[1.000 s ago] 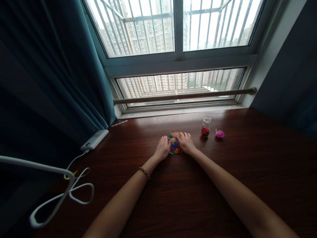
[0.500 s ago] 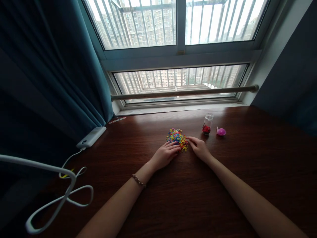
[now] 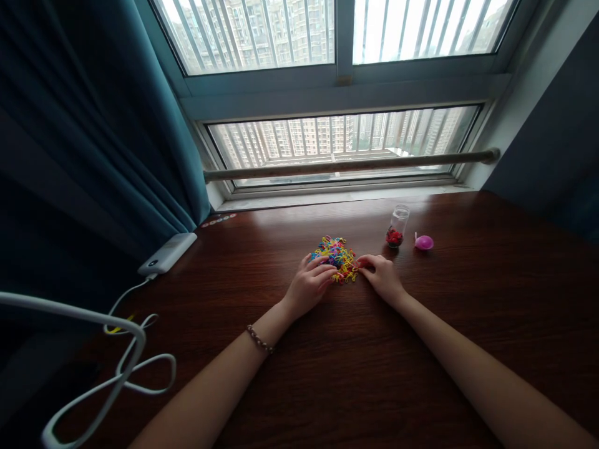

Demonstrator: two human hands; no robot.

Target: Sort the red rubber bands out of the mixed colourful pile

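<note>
Table [image 3: 327, 374]: now-wider pile [image 3: 344, 254] (hands [image 3: 306, 289] [image 3: 384, 279] at edges)

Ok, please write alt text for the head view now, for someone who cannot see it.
A colourful pile of bits on a table, left hand over its near left side, right hand at its right edge. Farther right, a clear jar with red bits and a pink object; behind, a window.

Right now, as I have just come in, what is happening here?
Someone's left hand lies over the left side of a colourful pile on the table. The right hand is at the pile's right edge, perhaps pinching a piece. Farther right are a clear jar with red bits inside and a pink item.
</note>
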